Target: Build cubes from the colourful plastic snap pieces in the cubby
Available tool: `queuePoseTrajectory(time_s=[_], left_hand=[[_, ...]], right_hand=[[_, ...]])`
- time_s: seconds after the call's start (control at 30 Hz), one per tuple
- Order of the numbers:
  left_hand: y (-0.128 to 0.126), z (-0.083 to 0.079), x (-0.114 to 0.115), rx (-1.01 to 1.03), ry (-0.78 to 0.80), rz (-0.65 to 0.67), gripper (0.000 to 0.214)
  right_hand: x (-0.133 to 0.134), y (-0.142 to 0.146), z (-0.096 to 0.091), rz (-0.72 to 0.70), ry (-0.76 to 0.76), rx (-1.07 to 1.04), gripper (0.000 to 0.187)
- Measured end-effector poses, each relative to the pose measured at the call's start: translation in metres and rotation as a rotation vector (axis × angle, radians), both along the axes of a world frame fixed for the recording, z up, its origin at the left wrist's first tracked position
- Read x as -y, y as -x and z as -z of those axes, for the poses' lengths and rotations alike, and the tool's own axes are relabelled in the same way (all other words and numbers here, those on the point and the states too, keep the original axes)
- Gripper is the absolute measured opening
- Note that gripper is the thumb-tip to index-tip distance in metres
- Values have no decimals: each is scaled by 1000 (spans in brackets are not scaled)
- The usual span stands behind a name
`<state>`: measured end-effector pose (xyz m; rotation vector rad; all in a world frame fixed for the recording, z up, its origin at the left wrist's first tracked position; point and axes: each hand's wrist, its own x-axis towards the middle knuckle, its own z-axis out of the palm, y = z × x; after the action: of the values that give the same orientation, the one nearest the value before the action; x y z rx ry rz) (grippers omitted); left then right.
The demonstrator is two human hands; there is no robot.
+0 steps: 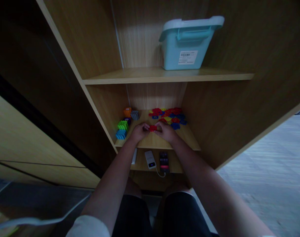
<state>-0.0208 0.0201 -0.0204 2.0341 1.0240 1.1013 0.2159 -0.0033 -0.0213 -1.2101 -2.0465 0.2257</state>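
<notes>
Between my two hands is a small red plastic toy piece (153, 128), just above the middle shelf board (152, 142). My left hand (139, 132) pinches its left side, and my right hand (166, 131) pinches its right side. Past my right hand lies a loose pile of flat red, yellow and blue pieces (175, 112). To the left of my left hand stand stacks of like pieces sorted by colour: orange (127, 111), grey (135, 115), green (123, 125) and light blue (121, 134), with a dark purple one (127, 120) partly hidden among them.
A teal lidded bin (172, 49) sits on the upper shelf (140, 75). Below my hands, a white power bank (150, 159) is cabled to a phone (164, 160). Wooden cabinet walls (229, 108) stand on both sides.
</notes>
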Motion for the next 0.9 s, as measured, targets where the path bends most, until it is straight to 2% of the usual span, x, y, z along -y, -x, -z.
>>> queuePoseTrajectory(time_s=[0.37, 0.53, 0.9], left_hand=[[-1, 2, -1, -2, 2, -8, 17], [0, 5, -4, -23, -31, -23, 25], [0, 3, -2, -6, 0, -12, 27]], right_hand=[[4, 1, -4, 12, -11, 47, 25], [4, 2, -6, 44, -50, 17, 12], [2, 2, -1, 10, 26, -41, 22]])
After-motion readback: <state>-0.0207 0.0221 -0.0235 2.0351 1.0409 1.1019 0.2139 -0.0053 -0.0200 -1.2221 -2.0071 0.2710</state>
